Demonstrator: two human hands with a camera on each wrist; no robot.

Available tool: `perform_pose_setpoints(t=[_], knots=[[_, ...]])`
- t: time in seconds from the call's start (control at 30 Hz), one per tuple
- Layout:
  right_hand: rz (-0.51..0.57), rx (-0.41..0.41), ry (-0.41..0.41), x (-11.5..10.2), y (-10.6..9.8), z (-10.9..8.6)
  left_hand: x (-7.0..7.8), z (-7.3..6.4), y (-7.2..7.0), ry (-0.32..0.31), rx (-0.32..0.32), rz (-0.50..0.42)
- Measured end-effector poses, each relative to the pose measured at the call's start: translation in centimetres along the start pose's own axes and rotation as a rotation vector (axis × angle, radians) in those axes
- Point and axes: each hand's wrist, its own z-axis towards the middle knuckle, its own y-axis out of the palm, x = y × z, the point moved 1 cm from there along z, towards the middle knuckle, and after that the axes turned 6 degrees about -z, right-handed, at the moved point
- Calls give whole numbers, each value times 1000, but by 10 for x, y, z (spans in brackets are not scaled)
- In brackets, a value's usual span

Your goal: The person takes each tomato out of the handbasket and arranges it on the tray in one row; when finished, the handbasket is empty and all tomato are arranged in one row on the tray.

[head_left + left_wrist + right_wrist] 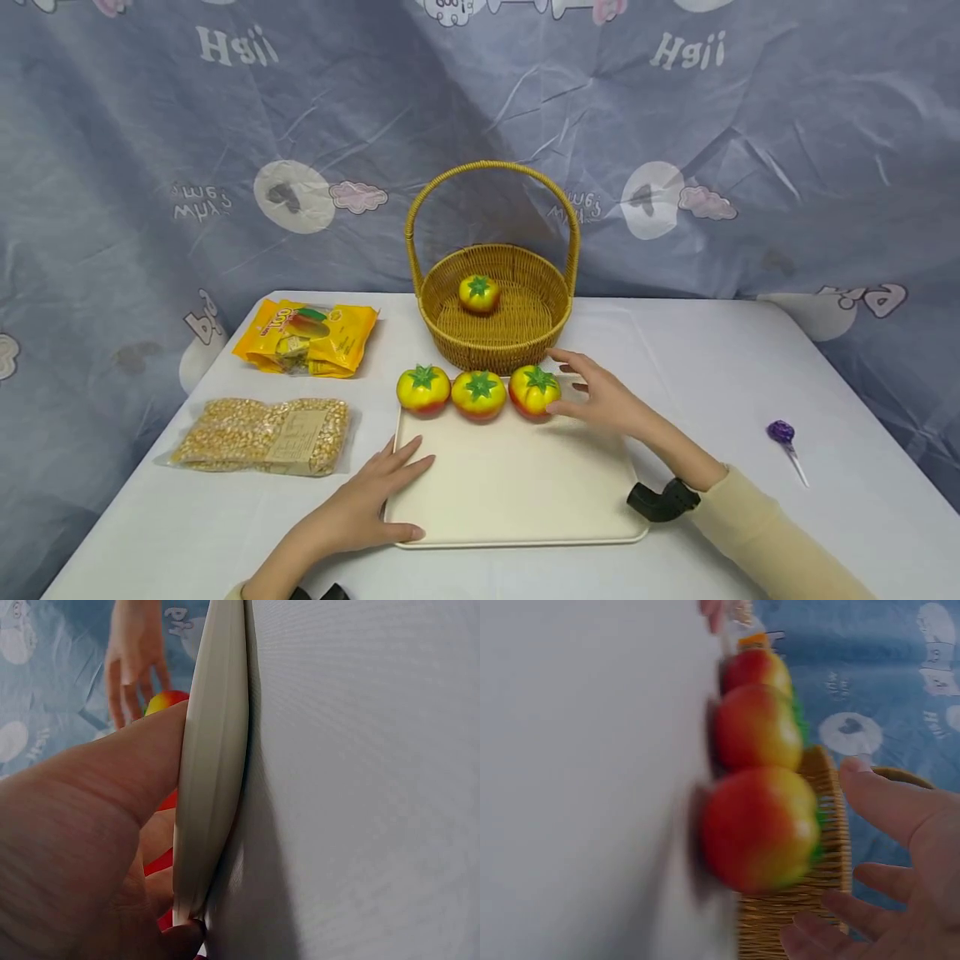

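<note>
Three yellow-and-red tomatoes with green leafy tops stand in a row along the far edge of a cream tray (510, 492): the left tomato (423, 390), the middle tomato (478, 395) and the right tomato (534, 392). My right hand (600, 396) is beside the right tomato, fingers spread; a gap shows between hand and tomato (757, 829) in the right wrist view. My left hand (367, 500) rests on the tray's left edge, its fingers extended over the surface and its thumb at the near corner. In the left wrist view the thumb lies across the rim (214, 750).
Behind the tray stands a wicker basket (495, 358) with a tall handle and one tomato (479, 294) inside. At left lie a yellow mango-print bag (307, 337) and a clear pack of corn kernels (262, 435). A purple-wrapped lollipop (782, 432) lies far right.
</note>
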Motion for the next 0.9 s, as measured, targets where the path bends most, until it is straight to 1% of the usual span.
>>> perform_pose_setpoints(t=[0.13, 0.27, 0.4, 0.5, 0.57, 0.7, 0.8, 0.9], knots=[[27, 10, -23, -15, -30, 13, 2, 0, -1, -10, 4, -4], [49, 36, -61, -29, -56, 39, 2, 1, -1, -21, 1, 1], [99, 75, -82, -40, -75, 69, 2, 2, 0, -14, 3, 9], [137, 91, -82, -49, -83, 91, 2, 2, 0, -12, 2, 12], [139, 85, -67, -59, -86, 102, 2, 2, 0, -12, 1, 14], [122, 69, -42, -54, -83, 130, 3, 4, -2, -19, -4, 10], [139, 69, -48, -32, -73, 154, 4, 4, -2, -20, -3, 0], [168, 60, -30, -20, -62, 169, 3, 1, 0, -18, 0, 0]])
